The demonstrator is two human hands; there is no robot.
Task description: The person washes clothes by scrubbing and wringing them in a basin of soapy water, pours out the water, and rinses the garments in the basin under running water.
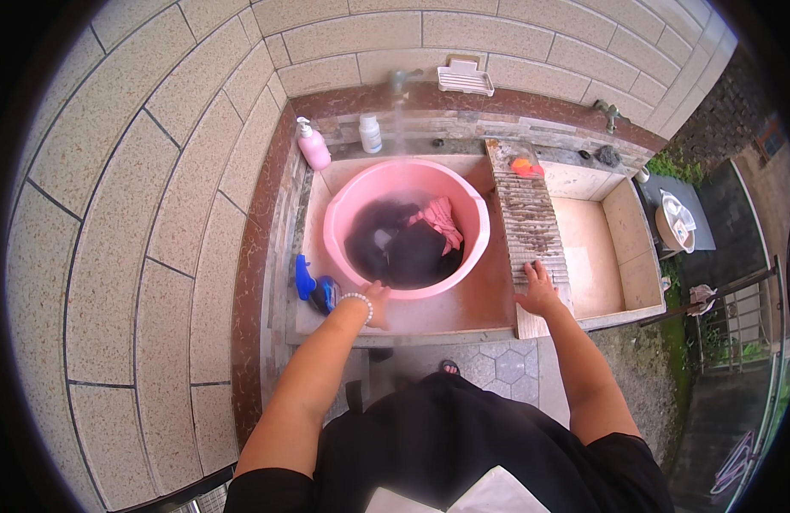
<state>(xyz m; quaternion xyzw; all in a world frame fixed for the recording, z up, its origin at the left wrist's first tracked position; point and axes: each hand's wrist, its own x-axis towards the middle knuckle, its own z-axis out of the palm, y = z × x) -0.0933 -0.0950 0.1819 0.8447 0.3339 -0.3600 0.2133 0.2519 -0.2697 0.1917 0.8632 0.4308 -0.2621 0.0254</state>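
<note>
A pink plastic basin (339,256) sits in the left bay of a tiled washing sink (433,319). Inside it, dark cloth (417,253) and a pink cloth (441,224) lie in water. Water streams down into the basin from the left wall tap (402,79). At the basin's near-left rim is my left hand (377,306), wearing a beaded bracelet (364,301); whether its fingers grip the rim is unclear. My right hand (537,292) rests, fingers apart, on the near part of a ridged washboard (532,224) that lies across the divider between the bays.
A blue spray bottle (318,288) stands left of my left hand. Behind the basin are a pink pump bottle (314,147) and a white bottle (370,134). An orange-red item (527,167) lies on the washboard's far end. A second tap (611,115) overhangs the right bay (587,256).
</note>
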